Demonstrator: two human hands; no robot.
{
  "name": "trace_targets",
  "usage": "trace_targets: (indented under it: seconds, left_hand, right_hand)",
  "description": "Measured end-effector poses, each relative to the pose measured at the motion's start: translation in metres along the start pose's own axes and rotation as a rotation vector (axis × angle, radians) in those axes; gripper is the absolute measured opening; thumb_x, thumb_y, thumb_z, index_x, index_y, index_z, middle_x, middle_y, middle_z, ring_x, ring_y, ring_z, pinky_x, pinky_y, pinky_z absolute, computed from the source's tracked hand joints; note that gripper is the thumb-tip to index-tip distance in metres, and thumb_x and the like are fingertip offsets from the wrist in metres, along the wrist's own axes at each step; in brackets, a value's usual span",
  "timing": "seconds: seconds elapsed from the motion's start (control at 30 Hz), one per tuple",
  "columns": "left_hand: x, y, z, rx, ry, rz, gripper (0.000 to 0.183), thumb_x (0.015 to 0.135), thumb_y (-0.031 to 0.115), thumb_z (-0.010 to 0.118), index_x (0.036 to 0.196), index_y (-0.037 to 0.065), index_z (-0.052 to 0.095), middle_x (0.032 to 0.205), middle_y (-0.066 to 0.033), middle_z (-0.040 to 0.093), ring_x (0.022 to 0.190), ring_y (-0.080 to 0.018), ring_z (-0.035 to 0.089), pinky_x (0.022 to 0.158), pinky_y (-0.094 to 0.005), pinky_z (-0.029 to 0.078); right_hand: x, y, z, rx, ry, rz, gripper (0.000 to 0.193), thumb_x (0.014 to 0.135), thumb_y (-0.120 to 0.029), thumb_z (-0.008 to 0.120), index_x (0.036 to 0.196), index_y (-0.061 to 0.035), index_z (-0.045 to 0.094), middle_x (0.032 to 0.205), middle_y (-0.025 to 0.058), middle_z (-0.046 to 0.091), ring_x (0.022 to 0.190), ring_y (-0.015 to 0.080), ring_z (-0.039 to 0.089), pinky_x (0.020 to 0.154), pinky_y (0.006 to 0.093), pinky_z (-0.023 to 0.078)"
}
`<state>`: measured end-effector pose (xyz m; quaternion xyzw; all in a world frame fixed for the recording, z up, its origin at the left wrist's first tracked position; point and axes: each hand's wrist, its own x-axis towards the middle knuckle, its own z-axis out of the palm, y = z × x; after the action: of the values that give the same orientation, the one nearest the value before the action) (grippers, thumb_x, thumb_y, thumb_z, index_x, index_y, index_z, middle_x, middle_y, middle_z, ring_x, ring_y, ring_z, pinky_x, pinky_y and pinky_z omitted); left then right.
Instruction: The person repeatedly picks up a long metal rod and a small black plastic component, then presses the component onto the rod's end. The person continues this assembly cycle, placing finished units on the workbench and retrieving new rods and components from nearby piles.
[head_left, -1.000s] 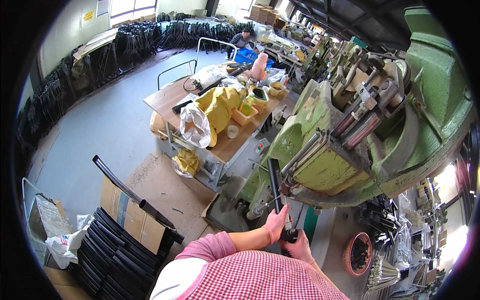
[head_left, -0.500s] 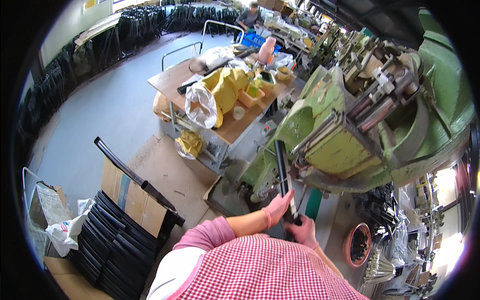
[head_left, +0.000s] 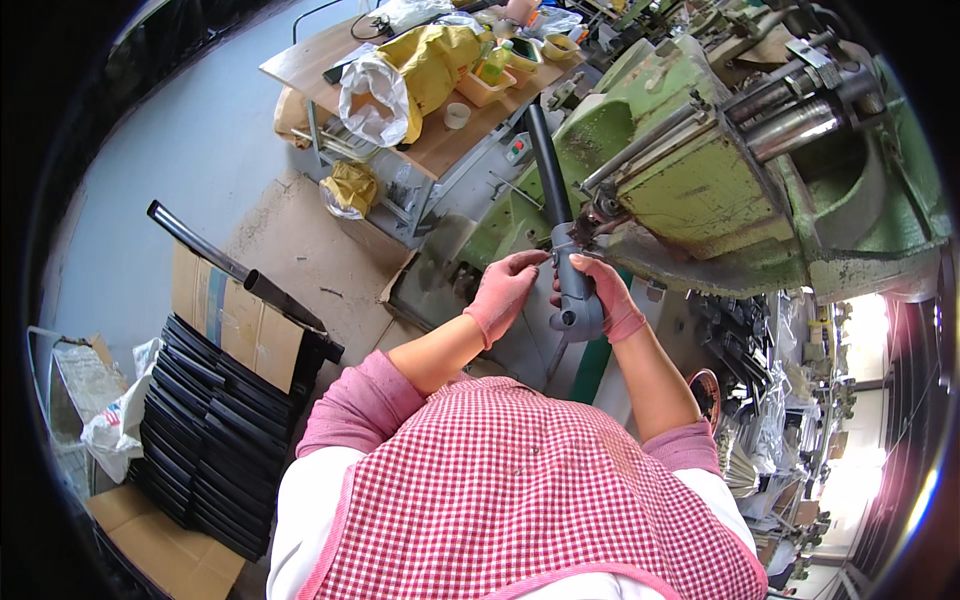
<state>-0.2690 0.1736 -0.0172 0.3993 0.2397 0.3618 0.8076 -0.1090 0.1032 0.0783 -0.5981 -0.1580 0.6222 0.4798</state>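
Observation:
My right hand [head_left: 608,298], in a pink glove, wraps round a dark grey fitting [head_left: 578,318] with a rounded lower end. From the fitting's upper end a long black tube [head_left: 546,165] runs up and away, in front of the green machine [head_left: 690,180]. My left hand [head_left: 505,290], gloved too, is just left of the fitting. Its thumb and fingertips are pinched together beside the joint of tube and fitting; anything between them is too small to make out.
At the left, many black tubes [head_left: 215,430] lie stacked by cardboard [head_left: 235,315], with a longer tube [head_left: 200,245] across the top. Ahead stands a wooden table [head_left: 450,150] bearing a yellow sack [head_left: 430,75] and tubs. A shallow tray [head_left: 400,285] is on the floor by the machine.
Both hands have moved up and away from my body, with the tube and fitting held further forward. My left hand has left the tube and now pinches beside the fitting. The view has tilted down.

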Motion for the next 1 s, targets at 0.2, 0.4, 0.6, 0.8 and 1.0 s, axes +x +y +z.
trace_targets:
  seconds: [0.2,0.4,0.6,0.8,1.0]
  left_hand:
    - [0.005,0.015,0.000,0.268,-0.079,0.024,0.034,0.092,0.004,0.054,0.124,-0.005,0.062,0.115,-0.0087,0.067,0.096,-0.0141,0.064,0.087,-0.0268,0.052]
    - [0.016,0.036,-0.004,0.319,-0.152,0.040,0.033,0.096,0.029,0.061,0.101,-0.002,0.071,0.083,0.0010,0.061,0.070,-0.0075,0.049,0.064,-0.0247,0.041]
    - [0.038,0.048,-0.001,0.369,-0.011,-0.315,0.053,0.090,0.050,0.068,0.079,-0.001,0.069,0.073,0.0003,0.059,0.061,-0.0085,0.046,0.057,-0.0267,0.038]
    - [0.038,0.029,-0.029,0.106,0.055,-0.317,0.034,0.091,0.043,0.070,0.094,0.009,0.065,0.072,0.0041,0.053,0.056,-0.0059,0.044,0.049,-0.0226,0.031]
    - [0.075,0.033,-0.060,0.142,0.095,-0.235,0.029,0.086,0.037,0.076,0.087,0.012,0.064,0.069,0.0065,0.053,0.056,-0.0040,0.046,0.048,-0.0210,0.032]
  right_hand:
    - [-0.007,-0.011,0.003,-0.080,0.063,0.050,0.038,0.083,-0.033,0.076,0.105,-0.0046,0.064,0.085,0.0102,0.067,0.068,0.0239,0.069,0.062,0.0376,0.061]
    - [-0.016,-0.019,0.018,-0.634,0.099,-0.169,0.039,0.085,-0.035,0.075,0.110,-0.0050,0.066,0.093,0.0033,0.066,0.073,0.0121,0.064,0.068,0.0300,0.055]
    - [-0.009,-0.013,0.035,-1.062,0.194,-0.466,0.053,0.081,-0.036,0.075,0.122,-0.0057,0.064,0.117,0.0138,0.068,0.108,0.0242,0.064,0.095,0.0354,0.047]
    - [0.008,0.017,0.044,-1.376,0.488,-0.436,0.069,0.071,-0.047,0.075,0.113,0.0068,0.061,0.112,0.0304,0.062,0.107,0.0418,0.062,0.096,0.0419,0.050]
    - [0.013,0.024,0.034,-1.311,0.478,-0.402,0.065,0.069,-0.046,0.078,0.107,0.0035,0.063,0.107,0.0255,0.065,0.103,0.0376,0.064,0.091,0.0422,0.051]
